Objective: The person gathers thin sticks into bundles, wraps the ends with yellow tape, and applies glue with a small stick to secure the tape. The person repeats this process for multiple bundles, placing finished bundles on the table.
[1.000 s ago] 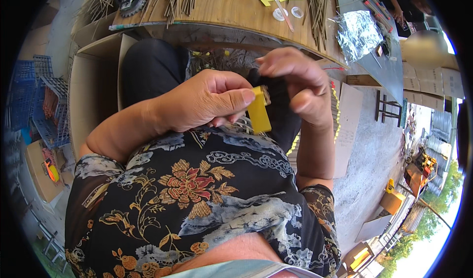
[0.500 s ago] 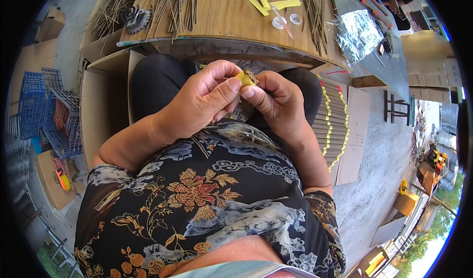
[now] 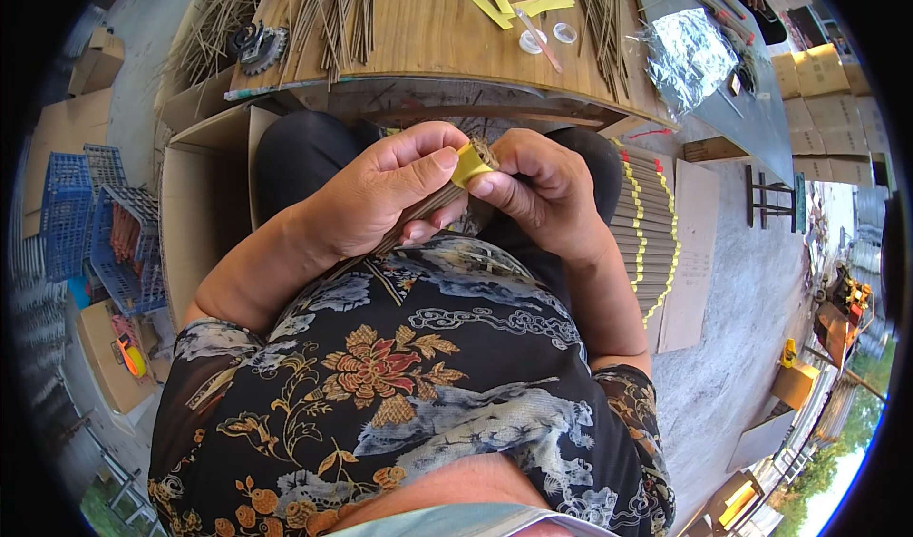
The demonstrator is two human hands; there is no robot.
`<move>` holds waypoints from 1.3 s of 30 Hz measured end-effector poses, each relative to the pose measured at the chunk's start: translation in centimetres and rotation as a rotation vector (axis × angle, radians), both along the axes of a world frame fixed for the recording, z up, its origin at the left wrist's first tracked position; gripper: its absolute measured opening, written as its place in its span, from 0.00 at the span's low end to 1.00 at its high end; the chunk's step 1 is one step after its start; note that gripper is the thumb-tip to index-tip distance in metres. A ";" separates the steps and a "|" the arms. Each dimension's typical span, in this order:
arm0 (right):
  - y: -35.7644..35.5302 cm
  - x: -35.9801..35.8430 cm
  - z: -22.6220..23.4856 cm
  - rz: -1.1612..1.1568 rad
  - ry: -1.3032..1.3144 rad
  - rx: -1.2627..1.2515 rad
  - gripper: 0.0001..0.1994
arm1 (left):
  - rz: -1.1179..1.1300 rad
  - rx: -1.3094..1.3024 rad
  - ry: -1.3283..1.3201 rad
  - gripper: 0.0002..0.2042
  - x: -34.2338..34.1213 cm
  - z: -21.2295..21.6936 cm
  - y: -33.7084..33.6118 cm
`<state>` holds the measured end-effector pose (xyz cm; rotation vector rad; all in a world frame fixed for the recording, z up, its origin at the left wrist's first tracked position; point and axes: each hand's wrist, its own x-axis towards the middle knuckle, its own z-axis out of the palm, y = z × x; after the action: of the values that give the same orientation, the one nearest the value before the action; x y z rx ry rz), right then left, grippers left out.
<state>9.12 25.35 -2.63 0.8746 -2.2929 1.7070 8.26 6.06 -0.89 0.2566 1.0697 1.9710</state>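
Over my lap, a bundle of thin brown incense sticks (image 3: pixel 418 211) slants up through both my hands. A yellow paper strip (image 3: pixel 472 166) is wrapped around its upper end, where the stick tips show. My left hand (image 3: pixel 376 195) is closed on the bundle, its thumb and forefinger pressing the strip's left side. My right hand (image 3: pixel 547 190) pinches the strip's right side at the tips, thumb in front. The lower part of the bundle is mostly hidden by my left hand and wrist.
Ahead, a wooden table (image 3: pixel 428 38) holds loose brown sticks (image 3: pixel 344 14), yellow paper strips (image 3: pixel 490 4) and a small white lid (image 3: pixel 533 41). Banded stick bundles (image 3: pixel 647 228) lie at my right. An open cardboard box (image 3: pixel 204 180) and blue crates (image 3: pixel 67 214) are on the left.
The strip and stick tips have turned a little, showing more of the yellow paper. More of the bundle shows below my left hand. My right hand has shifted slightly; both hands keep their hold.
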 end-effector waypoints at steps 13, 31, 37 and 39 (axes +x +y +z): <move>1.8 -0.9 2.4 0.045 0.341 0.028 0.19 | -0.183 0.023 0.061 0.15 -1.1 1.4 1.0; 3.9 0.3 8.1 -0.083 0.566 0.124 0.22 | -0.319 -0.031 0.597 0.14 -1.1 6.4 3.9; 4.8 -1.3 7.5 0.000 0.513 0.042 0.24 | -0.295 -0.044 0.878 0.23 -3.0 5.6 4.8; 4.8 -2.5 7.5 -0.034 0.504 0.071 0.24 | -0.188 0.009 0.816 0.17 -3.7 4.7 5.4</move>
<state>6.65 30.19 4.91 1.1200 -2.0165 1.2168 4.56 11.46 3.85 1.1922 1.4608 1.7132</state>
